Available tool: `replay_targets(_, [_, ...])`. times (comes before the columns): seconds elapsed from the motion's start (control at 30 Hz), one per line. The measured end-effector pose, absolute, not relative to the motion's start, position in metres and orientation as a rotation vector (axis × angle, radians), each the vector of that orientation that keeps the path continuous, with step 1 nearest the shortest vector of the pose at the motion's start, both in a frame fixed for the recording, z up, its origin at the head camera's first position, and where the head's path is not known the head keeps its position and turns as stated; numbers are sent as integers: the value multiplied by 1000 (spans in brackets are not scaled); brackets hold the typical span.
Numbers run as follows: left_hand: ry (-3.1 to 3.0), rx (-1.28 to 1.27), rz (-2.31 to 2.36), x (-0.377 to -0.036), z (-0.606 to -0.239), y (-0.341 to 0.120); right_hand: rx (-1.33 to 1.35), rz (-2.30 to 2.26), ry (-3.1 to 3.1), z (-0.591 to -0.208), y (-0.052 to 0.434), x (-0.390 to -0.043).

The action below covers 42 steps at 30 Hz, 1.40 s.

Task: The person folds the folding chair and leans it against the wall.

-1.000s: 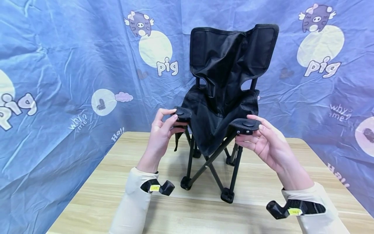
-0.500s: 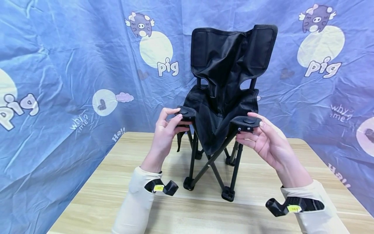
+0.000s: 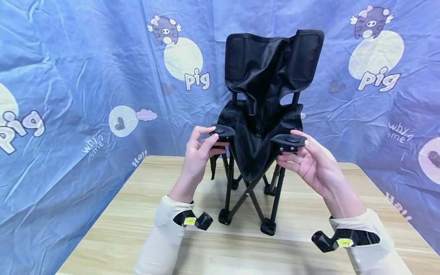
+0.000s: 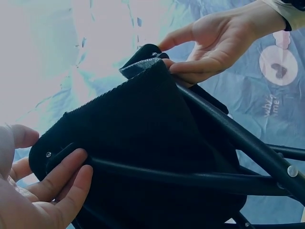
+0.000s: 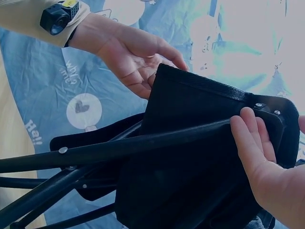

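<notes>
A small black folding camp chair (image 3: pixel 256 110) stands on its feet, its fabric seat sagging into a deep crease. My left hand (image 3: pixel 199 154) pinches the seat's left front corner (image 3: pixel 225 133), thumb on the near edge and fingertips above and below. At the right front corner (image 3: pixel 288 143), my right hand (image 3: pixel 316 164) has a similar pinch, with several fingers underneath. From below, the left wrist view shows the left fingers against the riveted corner and a dark metal tube (image 4: pixel 181 179). Fingertips of my right hand touch the corner beside its rivets (image 5: pixel 267 109) in the right wrist view.
The chair's crossed legs end in black plastic feet (image 3: pixel 268 227) on a light wooden table (image 3: pixel 137 214). Behind hangs a blue cloth (image 3: pixel 86 68) printed with pigs. A dark strap (image 3: pixel 213 168) dangles at the chair's left.
My left hand has shifted right with its corner, so the two front corners are closer together. The left front leg has moved slightly right. My right hand has barely moved.
</notes>
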<state>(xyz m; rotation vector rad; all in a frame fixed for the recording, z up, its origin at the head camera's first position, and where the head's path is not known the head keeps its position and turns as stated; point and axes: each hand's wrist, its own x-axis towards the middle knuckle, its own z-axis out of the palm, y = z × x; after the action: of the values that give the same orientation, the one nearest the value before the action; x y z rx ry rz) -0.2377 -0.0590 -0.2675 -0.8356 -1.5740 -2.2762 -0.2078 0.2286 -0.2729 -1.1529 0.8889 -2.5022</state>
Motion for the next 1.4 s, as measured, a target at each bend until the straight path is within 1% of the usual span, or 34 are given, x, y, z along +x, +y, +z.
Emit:
replay_targets(0.73, [-1586,-905,-2249,-236,-262,-44,-1149,-2517,808,-266,223,-214])
replay_targets(1.4, [-1610,-983,-2209,-235,-258,-30,-1081,-2564,950,-259,213,-216])
